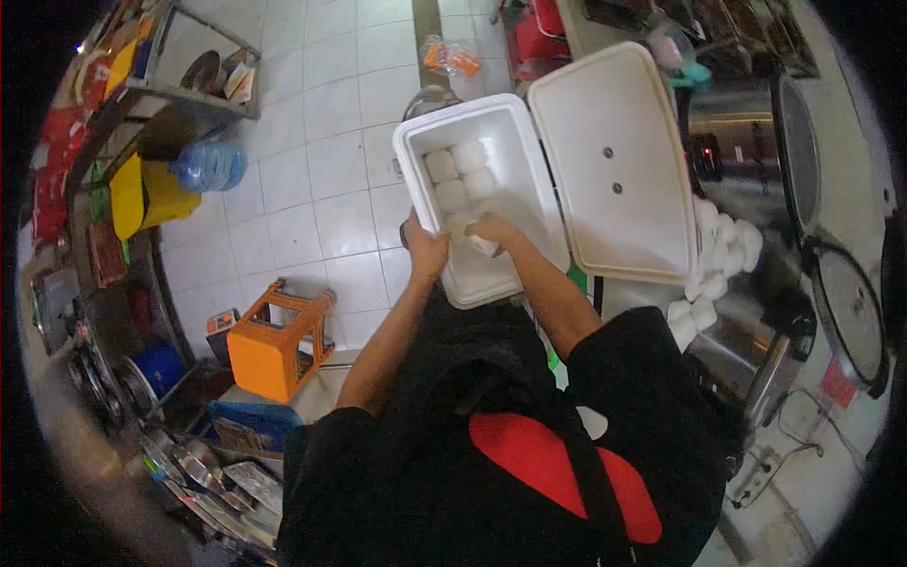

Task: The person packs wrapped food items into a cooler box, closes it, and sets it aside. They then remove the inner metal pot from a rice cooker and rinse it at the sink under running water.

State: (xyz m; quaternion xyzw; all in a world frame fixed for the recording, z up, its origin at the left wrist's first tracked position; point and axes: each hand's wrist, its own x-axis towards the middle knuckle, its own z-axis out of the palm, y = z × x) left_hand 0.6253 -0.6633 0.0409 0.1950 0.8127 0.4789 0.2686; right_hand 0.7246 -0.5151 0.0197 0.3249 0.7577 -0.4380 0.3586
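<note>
A white cooler box (529, 203) stands in front of me with its lid (609, 189) swung back to the right. Several white rounded packets (453, 194) lie in rows along its left side; I cannot make out what they contain. My left hand (428, 250) is closed on the box's left rim, the fingers outside and partly hidden. Inside the box, my right hand (493, 230) grips a white packet (484, 246) beside the near end of the rows. Other white packets (723, 250) are heaped to the right of the lid.
An orange stool (269, 350) lies on its side on the tiled floor (331, 222) at left. Beyond it are a yellow container (146, 198) and a blue water bottle (210, 166). Steel cookers (742, 142) line the right side. A plastic bag with orange items (452, 59) lies behind the box.
</note>
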